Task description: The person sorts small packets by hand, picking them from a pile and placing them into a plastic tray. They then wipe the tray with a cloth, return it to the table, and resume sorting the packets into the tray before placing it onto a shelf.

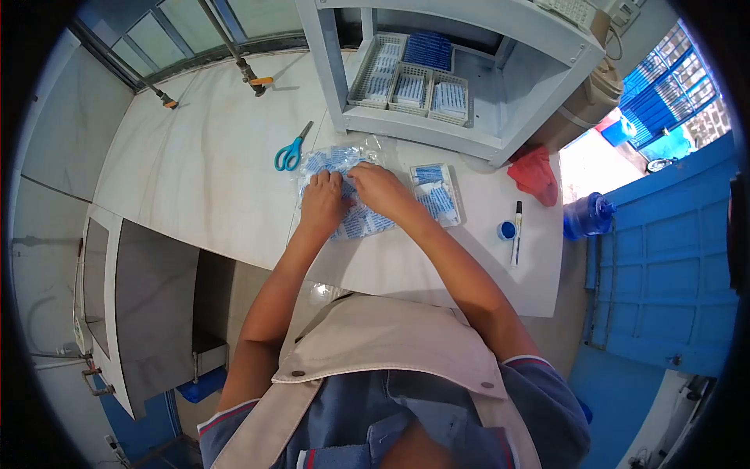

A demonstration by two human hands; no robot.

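Observation:
A clear plastic bag (pixel 366 223) full of small white packets with blue print lies flat on the white table (pixel 211 172). My left hand (pixel 324 203) rests on the bag's middle with its fingers curled into the plastic. Close beside it, my right hand (pixel 378 189) pinches the bag near its upper part. What lies under the fingertips is hidden. Teal-handled scissors (pixel 291 153) lie just left of the bag, blades pointing away. To the right sits a shallow white tray (pixel 456 213) holding more of the blue-printed packets.
A small blue-topped container (pixel 506 230) and a marker (pixel 517 234) lie at the right. Behind them is a red cloth (pixel 534 177). A grey shelf (pixel 422 133) at the back holds several baskets (pixel 428 100) of packets. Two gas taps (pixel 256 83) stick out at the back left.

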